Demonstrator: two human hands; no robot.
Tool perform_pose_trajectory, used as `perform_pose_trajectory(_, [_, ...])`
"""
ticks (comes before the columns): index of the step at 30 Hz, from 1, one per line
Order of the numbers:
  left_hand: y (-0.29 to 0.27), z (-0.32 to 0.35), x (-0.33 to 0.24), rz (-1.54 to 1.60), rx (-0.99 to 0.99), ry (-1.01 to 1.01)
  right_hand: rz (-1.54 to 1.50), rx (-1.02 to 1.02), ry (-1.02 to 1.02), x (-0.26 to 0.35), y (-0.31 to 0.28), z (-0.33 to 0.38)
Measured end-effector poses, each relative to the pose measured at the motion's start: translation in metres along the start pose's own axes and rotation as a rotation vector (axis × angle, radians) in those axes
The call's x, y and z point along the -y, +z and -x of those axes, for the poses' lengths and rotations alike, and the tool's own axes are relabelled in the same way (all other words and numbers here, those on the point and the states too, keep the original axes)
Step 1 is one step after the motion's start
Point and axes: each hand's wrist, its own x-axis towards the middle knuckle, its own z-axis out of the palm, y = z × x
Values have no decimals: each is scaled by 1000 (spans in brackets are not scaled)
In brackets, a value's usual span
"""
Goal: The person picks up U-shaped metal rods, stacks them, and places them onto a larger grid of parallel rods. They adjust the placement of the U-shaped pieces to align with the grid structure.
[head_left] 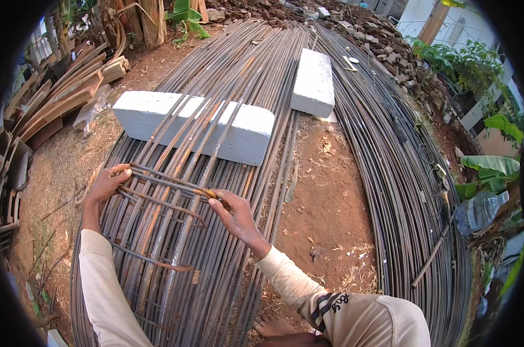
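Note:
My left hand and my right hand are closed on opposite ends of a bent steel rebar stirrup. It lies crosswise over a few long rebars, which rest on a white foam-like block with grey sides. Closer to me, other stirrups sit around or across the same bars; which bars pass inside them I cannot tell everywhere. The bars are rusty brown in places. My fingers hide the stirrup's ends.
Beneath lies a wide bundle of rebars, with a second bundle to the right. Another white block stands farther off. Wooden planks are piled at left, rubble at far right. A plastic bottle lies near plants.

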Motion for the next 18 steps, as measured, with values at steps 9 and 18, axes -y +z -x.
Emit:
perform_pose_trajectory(9, [37,-48,-27,-60,-15,143,-167,-85,156,-39,-17,-30])
perform_pose_trajectory(18, [35,-92,-29,-123,-58,233,-293,-46,149,-51,-27,-58])
